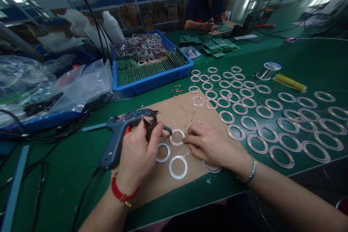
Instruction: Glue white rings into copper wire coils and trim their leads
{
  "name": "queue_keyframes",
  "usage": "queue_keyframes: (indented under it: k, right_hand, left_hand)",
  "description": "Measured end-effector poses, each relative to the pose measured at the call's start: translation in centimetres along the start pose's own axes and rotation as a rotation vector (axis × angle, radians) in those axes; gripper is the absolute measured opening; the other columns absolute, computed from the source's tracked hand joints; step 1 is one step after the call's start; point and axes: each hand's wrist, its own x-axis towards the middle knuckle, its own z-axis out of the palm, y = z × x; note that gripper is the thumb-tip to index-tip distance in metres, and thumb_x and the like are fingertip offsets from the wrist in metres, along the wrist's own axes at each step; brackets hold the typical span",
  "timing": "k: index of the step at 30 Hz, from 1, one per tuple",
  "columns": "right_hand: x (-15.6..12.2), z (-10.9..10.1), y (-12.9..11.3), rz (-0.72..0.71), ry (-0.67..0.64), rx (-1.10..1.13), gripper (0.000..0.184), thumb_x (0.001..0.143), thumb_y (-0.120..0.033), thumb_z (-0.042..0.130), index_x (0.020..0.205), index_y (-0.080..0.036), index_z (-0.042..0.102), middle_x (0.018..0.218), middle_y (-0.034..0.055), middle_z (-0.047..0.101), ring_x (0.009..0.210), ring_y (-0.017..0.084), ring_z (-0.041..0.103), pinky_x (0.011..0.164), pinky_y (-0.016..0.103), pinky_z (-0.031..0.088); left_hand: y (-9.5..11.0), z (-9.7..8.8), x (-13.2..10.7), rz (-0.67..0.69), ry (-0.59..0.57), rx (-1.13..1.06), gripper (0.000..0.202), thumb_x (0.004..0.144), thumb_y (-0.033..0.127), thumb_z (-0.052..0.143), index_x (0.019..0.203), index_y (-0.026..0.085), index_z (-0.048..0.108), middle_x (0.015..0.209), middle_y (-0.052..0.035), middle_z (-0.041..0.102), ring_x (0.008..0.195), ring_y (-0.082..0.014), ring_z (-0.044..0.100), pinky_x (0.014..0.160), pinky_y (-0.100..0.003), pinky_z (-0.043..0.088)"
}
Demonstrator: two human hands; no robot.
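Observation:
My left hand (138, 154) is closed around the nozzle end of a blue-grey glue gun (116, 134), whose dark tip points right at a copper coil ring (177, 137) lying on a brown cardboard sheet (185, 112). My right hand (210, 144) rests on the cardboard just right of that ring, fingers curled and pinching its edge. Two white plastic rings (178, 167) lie between and below my hands. Another ring (211, 168) shows partly under my right wrist.
Several rows of coil rings (261, 112) cover the green table to the right. A blue tray (152, 79) of rings and boards stands behind the cardboard. Plastic bags (67, 87) and cables lie left. A solder spool (268, 70) stands back right. Another person (208, 3) works at the far end.

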Motion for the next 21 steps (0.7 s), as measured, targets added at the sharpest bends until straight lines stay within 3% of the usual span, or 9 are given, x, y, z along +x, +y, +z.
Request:
queue_keyframes:
  k: [10,13,15,17,19,21]
  right_hand:
    - [0.0,0.1,0.1,0.000,0.004,-0.009,0.020,0.085,-0.022,0.052,0.097,-0.020,0.068,0.097,0.0051,0.054,0.090,0.017,0.048,0.081,0.032,0.035]
    - [0.1,0.3,0.0,0.001,0.008,-0.047,0.020,0.086,-0.023,0.051,0.097,-0.020,0.067,0.099,0.0052,0.055,0.091,0.017,0.048,0.080,0.032,0.034]
    - [0.1,0.4,-0.2,0.006,0.010,-0.068,0.020,0.085,-0.023,0.051,0.096,-0.020,0.067,0.100,0.0053,0.055,0.091,0.017,0.049,0.080,0.032,0.034]
    - [0.1,0.3,-0.5,0.009,0.010,-0.078,0.019,0.085,-0.022,0.052,0.094,-0.019,0.068,0.101,0.0055,0.056,0.092,0.017,0.050,0.081,0.032,0.035]
    - [0.4,-0.3,-0.6,-0.003,0.006,-0.058,0.018,0.085,-0.024,0.053,0.092,-0.019,0.068,0.102,0.0053,0.058,0.092,0.016,0.051,0.083,0.032,0.035]
    - [1.3,-1.3,-0.4,-0.025,0.009,-0.010,0.018,0.087,-0.028,0.054,0.091,-0.019,0.069,0.099,0.0039,0.060,0.091,0.015,0.053,0.083,0.030,0.036]
  left_hand:
    - [-0.7,0.4,0.2,-0.064,-0.092,-0.040,0.021,0.092,0.032,0.049,0.093,0.014,0.059,0.071,0.0019,0.067,0.062,-0.0096,0.061,0.063,-0.021,0.046]
    - [-0.9,-0.2,0.6,-0.115,-0.074,-0.085,0.024,0.091,0.034,0.050,0.086,0.014,0.061,0.072,-0.0003,0.066,0.066,-0.0116,0.062,0.064,-0.023,0.046]
    - [-0.9,-1.5,0.8,-0.209,0.060,-0.188,0.027,0.090,0.037,0.051,0.081,0.013,0.061,0.068,-0.0007,0.064,0.059,-0.0108,0.058,0.057,-0.022,0.045]
    - [-0.9,-3.0,0.9,-0.287,0.297,-0.330,0.028,0.090,0.039,0.053,0.088,0.013,0.061,0.065,0.0006,0.060,0.049,-0.0082,0.051,0.047,-0.021,0.040]
    - [-1.1,-4.1,0.8,-0.268,0.528,-0.393,0.027,0.089,0.037,0.054,0.099,0.013,0.059,0.065,0.0013,0.060,0.047,-0.0071,0.049,0.046,-0.020,0.039]
    - [-1.6,-4.4,0.6,-0.173,0.627,-0.352,0.023,0.088,0.031,0.057,0.103,0.013,0.060,0.070,-0.0005,0.064,0.057,-0.0087,0.058,0.057,-0.021,0.046]
